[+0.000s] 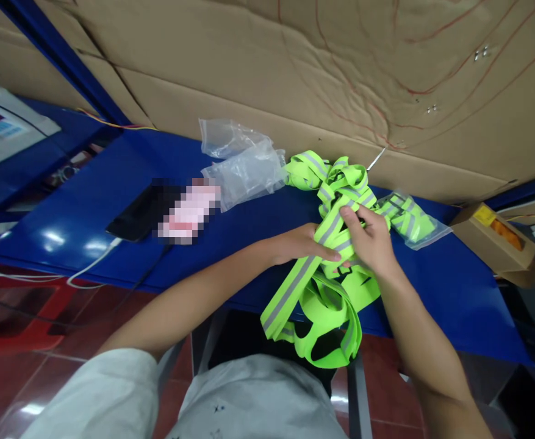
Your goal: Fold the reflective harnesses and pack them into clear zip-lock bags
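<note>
Neon yellow-green, grey-striped fabric straps (331, 228) are pinched in my left fingers (326, 250) and right fingers (350, 217); I seem to be gathering them; next calls for evening their layers.

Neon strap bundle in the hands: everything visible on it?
The strap bundle is yellow-green with a grey lengthwise stripe; it looks like flat, flexible webbing. A small dark piece, perhaps a buckle, shows among the folds. The left grip and right grip hold its gathered upper part over the blue table, and loose loops droop past the near edge. Whether it touches the neon pile behind is unclear.
</note>
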Demonstrator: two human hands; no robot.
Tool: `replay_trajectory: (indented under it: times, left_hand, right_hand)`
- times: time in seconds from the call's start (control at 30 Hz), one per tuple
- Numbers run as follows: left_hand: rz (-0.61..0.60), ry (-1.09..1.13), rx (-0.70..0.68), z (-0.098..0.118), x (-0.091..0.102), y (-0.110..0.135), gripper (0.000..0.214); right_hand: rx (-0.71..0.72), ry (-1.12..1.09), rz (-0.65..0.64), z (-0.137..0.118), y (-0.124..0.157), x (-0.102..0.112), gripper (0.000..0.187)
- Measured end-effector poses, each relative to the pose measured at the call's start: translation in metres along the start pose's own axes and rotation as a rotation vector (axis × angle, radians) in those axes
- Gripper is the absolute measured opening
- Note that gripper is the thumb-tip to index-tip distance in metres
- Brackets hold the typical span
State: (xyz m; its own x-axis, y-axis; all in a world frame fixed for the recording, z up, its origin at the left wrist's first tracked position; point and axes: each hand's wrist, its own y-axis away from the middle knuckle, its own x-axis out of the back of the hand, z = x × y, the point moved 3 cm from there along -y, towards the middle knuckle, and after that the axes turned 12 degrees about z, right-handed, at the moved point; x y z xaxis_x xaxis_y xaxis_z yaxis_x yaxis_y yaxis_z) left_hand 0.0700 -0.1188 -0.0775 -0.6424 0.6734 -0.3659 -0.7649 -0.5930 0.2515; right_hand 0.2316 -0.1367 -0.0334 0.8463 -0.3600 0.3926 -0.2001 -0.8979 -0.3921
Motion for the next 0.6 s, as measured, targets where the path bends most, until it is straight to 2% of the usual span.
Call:
replay_trajectory:
  times: [0.07,0.17,0.2,0.27,0.33,0.4,0.47,0.53,0.6]
  left_hand:
    - [-0.033,0.053,0.051,-0.004,-0.004,0.000,0.035]
    - [-0.013,0.059,0.044,-0.011,-0.007,-0.003,0.039]
    - [-0.020,0.058,0.036,-0.013,-0.008,-0.004,0.042]
    - [-0.049,0.047,0.016,-0.013,-0.010,-0.003,0.046]
    - [-0.055,0.011,0.021,-0.011,-0.010,0.000,0.047]
    - [-0.061,0.001,0.082,-0.009,-0.010,0.003,0.052]
    - [-0.066,0.049,0.137,-0.008,-0.010,0.004,0.065]
    - [-0.020,0.081,0.109,-0.008,-0.008,0.002,0.073]
    - [0.047,0.061,0.040,-0.010,-0.005,-0.001,0.074]
  right_hand:
    - [-0.178,-0.133,0.068,0.010,-0.003,0.005,0.050]
    - [-0.489,-0.378,0.023,0.020,-0.007,0.009,0.042]
    - [-0.561,-0.419,-0.009,0.022,-0.007,0.009,0.045]
    - [-0.631,-0.429,-0.084,0.023,-0.006,0.008,0.054]
    - [-0.611,-0.391,-0.139,0.024,-0.005,0.006,0.054]
    - [-0.456,-0.318,-0.113,0.023,-0.005,0.007,0.047]
    - [-0.151,-0.167,0.056,0.019,-0.006,0.014,0.038]
    - [0.194,0.020,0.252,0.012,-0.004,0.022,0.029]
    - [0.424,0.137,0.356,0.007,0.001,0.027,0.025]
